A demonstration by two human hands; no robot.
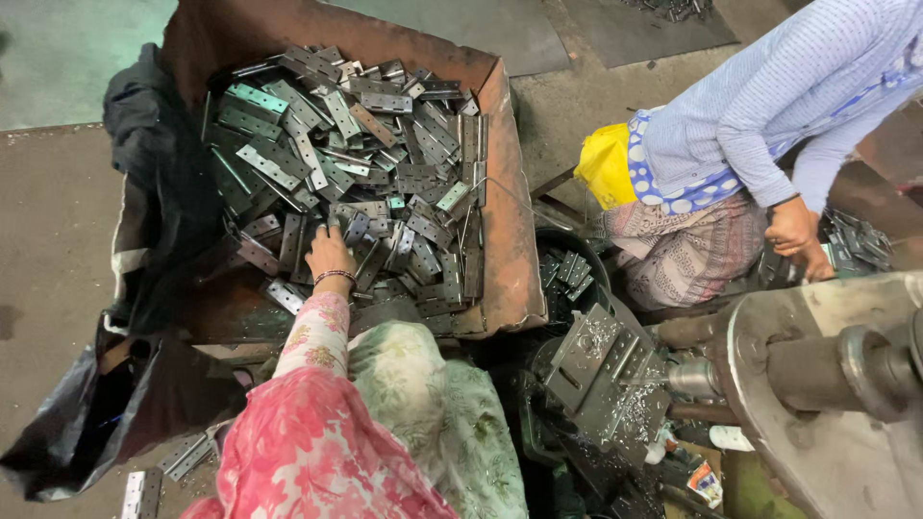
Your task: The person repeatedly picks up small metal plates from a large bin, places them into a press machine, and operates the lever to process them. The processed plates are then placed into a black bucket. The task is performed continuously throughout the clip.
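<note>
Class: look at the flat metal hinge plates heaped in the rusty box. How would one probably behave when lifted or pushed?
A hinge plate looks like flat steel, so probably stiff and heavy for its size. Being flat, it should slide, not roll. The left hand rests in a tangled heap inside the box, so neighbours may snag or shift.

The concrete floor (pixel 58 221) is carrying everything here. A rusty box (pixel 505 250) full of grey hinges (pixel 365 163) is sitting on it, with a black bag (pixel 106 404) lying beside the box. A few loose hinges (pixel 168 466) are lying directly on the floor near the bag. A dark mat (pixel 635 29) is lying further away.
</note>
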